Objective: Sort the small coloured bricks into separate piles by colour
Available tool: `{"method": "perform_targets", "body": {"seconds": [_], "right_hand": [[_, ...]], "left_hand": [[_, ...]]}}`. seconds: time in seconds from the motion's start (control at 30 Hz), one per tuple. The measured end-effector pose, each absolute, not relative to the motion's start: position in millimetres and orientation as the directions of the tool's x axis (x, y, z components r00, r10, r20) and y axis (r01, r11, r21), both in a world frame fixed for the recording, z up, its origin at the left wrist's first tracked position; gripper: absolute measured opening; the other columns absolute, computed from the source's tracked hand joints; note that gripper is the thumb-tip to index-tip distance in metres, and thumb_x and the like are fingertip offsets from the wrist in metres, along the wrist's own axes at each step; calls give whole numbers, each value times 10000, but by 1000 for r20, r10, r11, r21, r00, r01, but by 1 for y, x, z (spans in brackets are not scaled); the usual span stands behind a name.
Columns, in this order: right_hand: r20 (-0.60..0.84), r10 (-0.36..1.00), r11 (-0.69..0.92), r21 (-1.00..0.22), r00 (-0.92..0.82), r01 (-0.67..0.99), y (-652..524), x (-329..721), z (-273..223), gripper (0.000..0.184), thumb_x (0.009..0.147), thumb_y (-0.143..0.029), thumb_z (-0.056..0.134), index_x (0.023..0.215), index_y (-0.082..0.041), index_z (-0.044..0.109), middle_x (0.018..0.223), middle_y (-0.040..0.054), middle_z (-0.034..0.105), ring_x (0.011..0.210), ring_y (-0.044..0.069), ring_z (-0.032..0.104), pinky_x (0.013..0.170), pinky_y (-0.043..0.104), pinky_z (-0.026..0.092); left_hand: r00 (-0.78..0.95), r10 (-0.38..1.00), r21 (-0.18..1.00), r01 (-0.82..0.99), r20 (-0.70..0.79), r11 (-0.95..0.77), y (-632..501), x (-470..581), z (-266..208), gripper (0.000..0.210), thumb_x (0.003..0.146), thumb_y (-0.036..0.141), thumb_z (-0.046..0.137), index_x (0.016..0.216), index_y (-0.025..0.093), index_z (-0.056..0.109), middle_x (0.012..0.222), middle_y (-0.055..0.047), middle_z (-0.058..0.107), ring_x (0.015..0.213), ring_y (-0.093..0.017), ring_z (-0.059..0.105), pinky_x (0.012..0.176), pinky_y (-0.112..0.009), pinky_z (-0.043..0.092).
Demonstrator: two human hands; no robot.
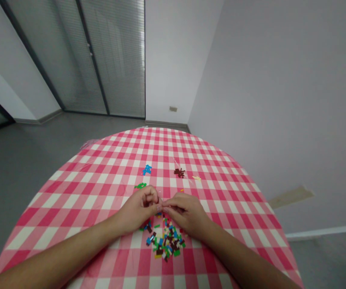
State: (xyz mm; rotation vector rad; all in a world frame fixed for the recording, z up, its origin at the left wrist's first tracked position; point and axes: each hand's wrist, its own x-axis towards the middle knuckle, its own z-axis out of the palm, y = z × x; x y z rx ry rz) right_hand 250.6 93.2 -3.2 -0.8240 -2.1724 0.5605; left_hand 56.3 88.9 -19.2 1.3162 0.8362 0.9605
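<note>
My left hand (141, 206) and my right hand (186, 210) meet fingertip to fingertip just beyond a mixed pile of small building bricks (168, 241). Both are closed in a pinch; whatever lies between the fingertips is too small to make out. The pile holds green, blue, brown, white and yellow pieces. Close past my left hand lies a small group of green bricks (140, 186). Farther off sit a heap of blue bricks (146, 169) and a heap of dark brown bricks (179, 172). A few pale yellow bricks (196, 178) lie to the right of the brown ones.
A red and white checked cloth covers the round table (100, 192). An orange piece (182, 190) lies beyond my right hand. Clear plastic (90, 143) hangs at the far left edge. A wall (281, 100) runs along the right, and a glass partition (109, 60) stands behind.
</note>
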Motion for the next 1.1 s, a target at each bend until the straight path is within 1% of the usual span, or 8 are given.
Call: {"method": "perform_targets", "body": {"seconds": [0.23,0.43,0.53,0.67,0.83,0.93,1.0,1.1], "right_hand": [[492,676,724,-582,-549,371,94,253,-3,261,940,-362,586,911,-182,772,641,47,682,569,138,584,533,226,415],[508,650,751,-545,-566,373,95,254,-6,217,939,-296,586,907,-176,763,672,57,689,611,149,606,563,230,436],[478,672,727,-572,-566,380,94,255,-4,205,943,-257,558,888,-172,737,709,58,682,659,155,614,604,236,453],[430,716,681,-604,-551,414,95,257,-2,179,927,-227,549,862,-184,710,719,47,661,669,154,599,618,240,453],[428,714,686,-586,-555,431,98,258,-4,165,907,-219,563,840,-184,710,706,46,669,652,153,594,613,245,441],[417,743,661,-580,-523,476,103,263,-1,155,891,-208,572,829,-178,711,701,45,666,641,149,592,605,246,433],[356,773,623,-582,-524,523,108,269,3,149,884,-206,579,838,-176,717,715,44,673,660,151,600,616,249,434],[151,786,559,-588,-599,585,115,282,12,142,857,-177,596,848,-182,737,773,43,712,703,156,629,647,252,451]], "left_hand": [[428,902,988,-154,45,24,87,56,-18,253,804,220,652,744,195,407,725,25,575,662,-104,522,621,-250,391],[385,923,983,-172,3,69,88,56,-17,353,756,243,716,710,196,369,671,37,588,623,-98,538,596,-231,407],[352,936,982,-173,-6,71,88,57,-16,382,760,278,725,691,198,358,609,53,567,571,-89,527,572,-222,408],[329,944,986,-153,-7,61,89,58,-13,362,752,306,733,683,194,396,590,59,557,535,-83,525,554,-219,424],[331,944,994,-96,-19,54,87,58,-5,310,747,277,722,662,191,436,565,62,557,539,-92,558,566,-227,453],[325,945,994,-95,-24,58,87,57,-3,292,756,273,710,670,192,443,568,61,570,545,-96,572,575,-227,454],[318,948,995,-79,-25,53,88,56,-5,284,763,277,702,679,194,443,575,60,572,556,-101,578,577,-228,447],[305,952,999,-17,-26,32,89,53,-7,270,777,282,680,691,197,439,597,51,573,579,-111,577,577,-230,427]]}}
